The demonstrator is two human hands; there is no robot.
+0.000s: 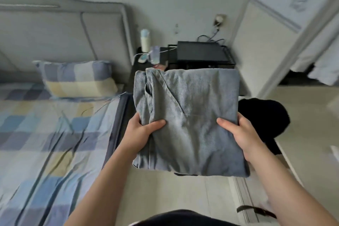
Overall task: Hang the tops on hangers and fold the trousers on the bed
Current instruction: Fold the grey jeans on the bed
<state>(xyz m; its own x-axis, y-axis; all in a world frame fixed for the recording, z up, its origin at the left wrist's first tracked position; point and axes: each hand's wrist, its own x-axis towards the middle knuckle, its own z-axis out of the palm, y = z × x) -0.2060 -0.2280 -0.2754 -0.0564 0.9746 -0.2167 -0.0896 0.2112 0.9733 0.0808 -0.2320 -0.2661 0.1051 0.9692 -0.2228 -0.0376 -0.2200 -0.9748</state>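
Holding the folded jeans (189, 115) in the air with both hands, I judge that I am at the end of the folding step for this pair of trousers. The denim is already a compact, nearly square packet. It is not on the bed (45, 143) now: it hangs over the floor (183, 192), just beside the edge of the mattress, on the right of it.

My left hand (143, 135) grips the near left corner of the packet. Its thumb (157, 123) lies on top of the cloth, and the other fingers go under it, so I cannot see them. My right hand (242, 139) grips the near right edge in the same way, with the thumb (225, 122) pressed on top and the rest hidden below. Both hands are closed firmly on the denim; neither one is free.

The next move, as I judge it, is to carry the packet to the left and lay it flat on the checked sheet, below the pillow (77, 79). This asks for both hands to go down together and level, because the left side of the fold looks thick and a little loose, and it may open if one side drops first. Only after the cloth rests on the bed should the fingers open.

I see no tops and no hangers from here, so I cannot say how much of that part is left.
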